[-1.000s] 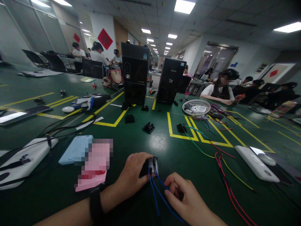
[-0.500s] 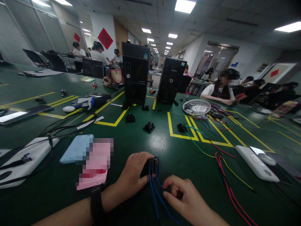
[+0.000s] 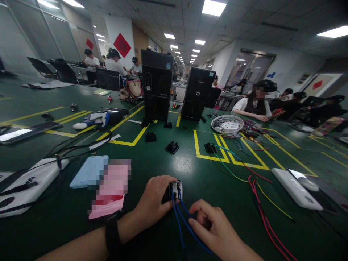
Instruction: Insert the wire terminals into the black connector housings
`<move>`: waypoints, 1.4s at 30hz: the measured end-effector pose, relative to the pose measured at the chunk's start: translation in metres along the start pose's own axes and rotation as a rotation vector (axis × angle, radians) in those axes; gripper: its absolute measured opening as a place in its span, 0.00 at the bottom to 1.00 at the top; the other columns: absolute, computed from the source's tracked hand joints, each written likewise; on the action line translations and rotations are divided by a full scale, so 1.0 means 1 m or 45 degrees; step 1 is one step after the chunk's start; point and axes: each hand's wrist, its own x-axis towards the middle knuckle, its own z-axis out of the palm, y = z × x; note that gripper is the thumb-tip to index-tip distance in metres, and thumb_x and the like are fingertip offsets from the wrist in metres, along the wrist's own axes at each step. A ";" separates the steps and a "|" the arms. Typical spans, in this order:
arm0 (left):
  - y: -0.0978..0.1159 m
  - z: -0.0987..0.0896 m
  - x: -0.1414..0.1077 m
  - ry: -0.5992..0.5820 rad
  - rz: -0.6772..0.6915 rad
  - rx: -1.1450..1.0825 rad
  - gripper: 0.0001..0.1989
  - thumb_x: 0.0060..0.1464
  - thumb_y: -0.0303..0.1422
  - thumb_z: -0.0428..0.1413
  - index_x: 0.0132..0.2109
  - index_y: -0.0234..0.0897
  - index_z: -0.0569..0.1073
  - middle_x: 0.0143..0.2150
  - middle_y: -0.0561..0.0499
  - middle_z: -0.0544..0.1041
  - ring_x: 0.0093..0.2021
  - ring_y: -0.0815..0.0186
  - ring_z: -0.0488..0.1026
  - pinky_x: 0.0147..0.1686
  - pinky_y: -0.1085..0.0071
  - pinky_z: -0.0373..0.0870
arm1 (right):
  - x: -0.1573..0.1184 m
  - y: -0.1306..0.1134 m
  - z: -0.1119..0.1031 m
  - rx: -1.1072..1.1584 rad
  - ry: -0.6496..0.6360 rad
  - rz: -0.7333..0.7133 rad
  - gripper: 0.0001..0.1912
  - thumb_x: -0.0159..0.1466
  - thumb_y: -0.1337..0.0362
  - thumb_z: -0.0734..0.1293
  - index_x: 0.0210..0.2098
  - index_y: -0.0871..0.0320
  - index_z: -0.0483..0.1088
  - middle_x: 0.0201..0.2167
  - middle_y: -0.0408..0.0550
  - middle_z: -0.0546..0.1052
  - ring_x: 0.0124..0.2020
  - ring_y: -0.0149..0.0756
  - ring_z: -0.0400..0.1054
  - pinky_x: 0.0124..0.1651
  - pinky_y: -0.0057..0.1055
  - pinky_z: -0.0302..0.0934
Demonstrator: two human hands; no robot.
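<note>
My left hand (image 3: 156,197) is closed round a small black component (image 3: 176,188), fingers over its top and thumb at its lower edge. Blue wires (image 3: 178,221) come out of the side facing me and hang down over the green table. Just to the right, my right hand (image 3: 214,223) has its thumb and index finger curled together at one blue wire, pinching it near the component. Farther out on the table lie two similar black parts (image 3: 172,146) (image 3: 150,136), and a third (image 3: 210,148) has green wires attached.
Two black computer towers (image 3: 157,87) (image 3: 198,93) stand ahead. A white basket (image 3: 227,124) and red wires (image 3: 261,208) lie to the right. At left are a blue case (image 3: 88,172), a pink case (image 3: 111,203) and a white device (image 3: 51,174). A person (image 3: 255,101) sits at right.
The black component has tilted slightly in my left hand, so its lighter face with the wire ends shows more. My right hand has barely moved.
</note>
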 end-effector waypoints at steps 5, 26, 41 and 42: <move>-0.001 0.001 0.000 0.007 0.020 -0.009 0.24 0.50 0.31 0.62 0.53 0.44 0.63 0.50 0.51 0.71 0.51 0.57 0.67 0.52 0.56 0.59 | 0.001 0.001 -0.002 -0.135 -0.053 -0.038 0.07 0.63 0.62 0.63 0.39 0.56 0.70 0.18 0.34 0.62 0.20 0.27 0.58 0.26 0.24 0.49; -0.002 0.001 0.001 0.010 0.005 -0.017 0.22 0.51 0.34 0.62 0.52 0.43 0.64 0.49 0.50 0.72 0.50 0.56 0.68 0.51 0.56 0.59 | 0.001 0.006 0.000 -0.199 0.125 -0.234 0.10 0.65 0.63 0.63 0.42 0.56 0.75 0.20 0.40 0.73 0.20 0.29 0.66 0.25 0.24 0.55; -0.003 0.002 0.001 0.008 0.003 -0.015 0.22 0.52 0.36 0.62 0.52 0.44 0.64 0.50 0.50 0.72 0.51 0.56 0.67 0.52 0.55 0.59 | -0.005 0.000 0.002 -0.217 0.483 -0.502 0.06 0.62 0.68 0.64 0.39 0.59 0.73 0.17 0.37 0.66 0.17 0.26 0.62 0.24 0.23 0.56; -0.003 0.002 0.001 0.005 -0.001 -0.014 0.22 0.52 0.37 0.62 0.52 0.44 0.64 0.50 0.50 0.72 0.51 0.56 0.68 0.52 0.55 0.59 | -0.005 0.000 0.002 -0.210 0.521 -0.532 0.07 0.62 0.68 0.65 0.39 0.59 0.73 0.17 0.37 0.66 0.17 0.26 0.63 0.25 0.23 0.57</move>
